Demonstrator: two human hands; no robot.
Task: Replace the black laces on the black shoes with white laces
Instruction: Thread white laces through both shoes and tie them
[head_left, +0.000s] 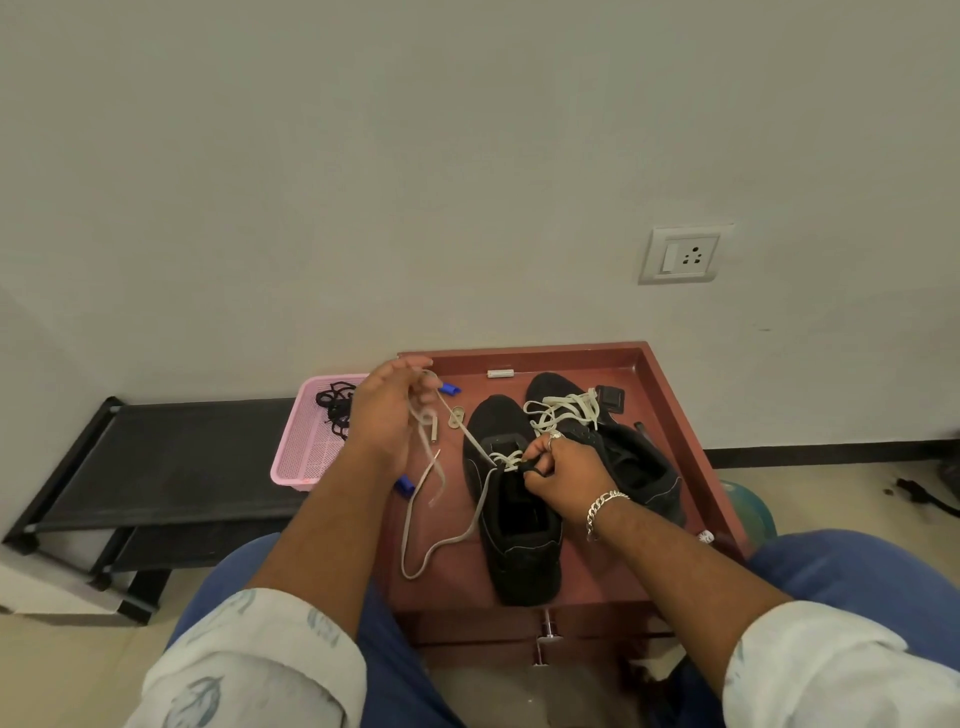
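Two black shoes lie on a reddish-brown tray table (670, 395). The near shoe (519, 540) has a white lace (441, 540) threaded through its front eyelets. My left hand (387, 415) is raised to the left of it and pulls one end of that lace taut. My right hand (563, 470) pinches the shoe's upper by the eyelets. The far shoe (634, 462) carries a loose white lace (566, 408) over its front. The black laces (335, 402) sit bundled in a pink basket (306, 457) at the left.
A black low bench (156, 467) stands left, under the pink basket. Small blue caps (449, 388), a metal ring (457, 415) and a small black item (610, 399) lie on the tray. A wall socket (685, 254) is behind. A green ball (748, 512) rests right of the table.
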